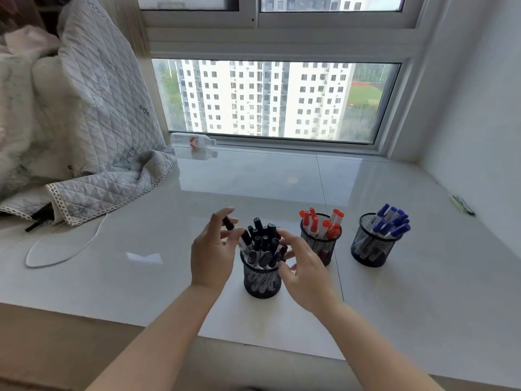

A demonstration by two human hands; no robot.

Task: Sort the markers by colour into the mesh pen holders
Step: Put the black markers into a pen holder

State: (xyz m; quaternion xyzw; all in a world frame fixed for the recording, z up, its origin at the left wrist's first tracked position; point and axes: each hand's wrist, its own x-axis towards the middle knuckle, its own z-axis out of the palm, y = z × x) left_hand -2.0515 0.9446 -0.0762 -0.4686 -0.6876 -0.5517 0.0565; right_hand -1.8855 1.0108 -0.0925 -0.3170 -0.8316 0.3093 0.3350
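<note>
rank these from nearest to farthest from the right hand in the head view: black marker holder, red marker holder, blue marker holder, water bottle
1. black marker holder, right beside the right hand, on its left
2. red marker holder, just beyond the hand
3. blue marker holder, farther right
4. water bottle, lying far back by the window

Soft, even daylight enters through the far window [275, 100] and glares off the glossy sill [253, 179]. Shadows are faint. Wide-angle distortion bends the edges; fingertips blur slightly.
</note>
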